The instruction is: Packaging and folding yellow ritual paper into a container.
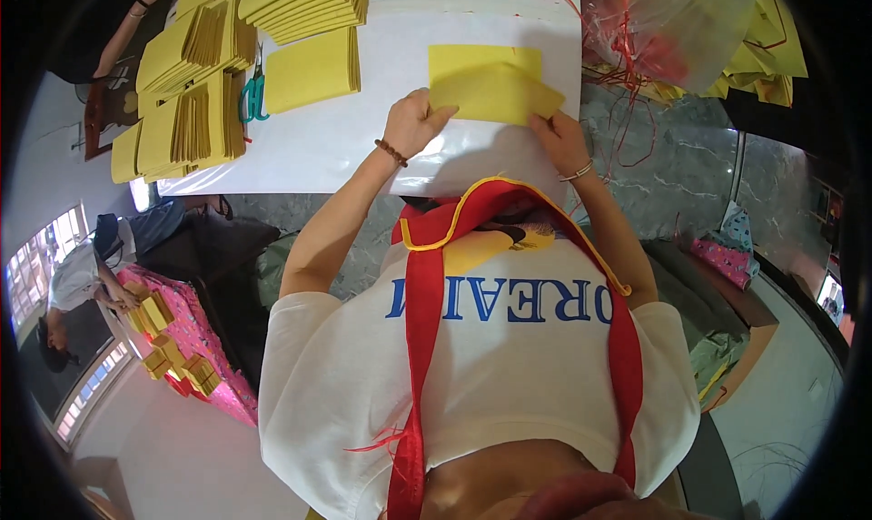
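Both my hands hold a yellow paper sheet (490, 95) at its near corners, above the white table. My left hand (418, 125) pinches the left corner, its thumb along the near edge. The right corner is gripped by my right hand (558, 140), and the sheet bows upward between them. Just beyond it, partly covered, shows another flat yellow piece of paper (481, 55); whether the two are joined I cannot tell. To the left rests a folded stack of yellow paper (313, 70), with teal-handled scissors (254, 93) beside it.
Several bundles of yellow paper (186, 125) crowd the left of the white table (309, 157). At the right edge are a clear plastic bag (677, 29) and red string (627, 66). Another person (77, 275) handles yellow bundles over a pink cloth (209, 338), and another person's arm (123, 39) shows far left.
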